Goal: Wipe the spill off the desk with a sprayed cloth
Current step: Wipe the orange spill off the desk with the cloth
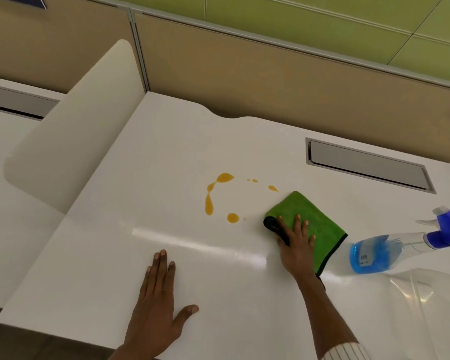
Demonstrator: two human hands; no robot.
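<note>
While the right hand (295, 242) presses flat on the folded green cloth (309, 224) — fingers spread, not clenched — the left hand (157, 294) lies open on the white surface (115, 242). Cloth sits just right of the orange spill (220, 196), not touching it, long axis running far-left to near-right. Risk: a fast sweep smears droplets wider; the spray bottle (390, 248) lying just beside could get knocked.

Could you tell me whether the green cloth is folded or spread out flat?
Folded: the green cloth lies as a doubled pad under the right hand, its black-edged layers stacked at the near corner.
</note>
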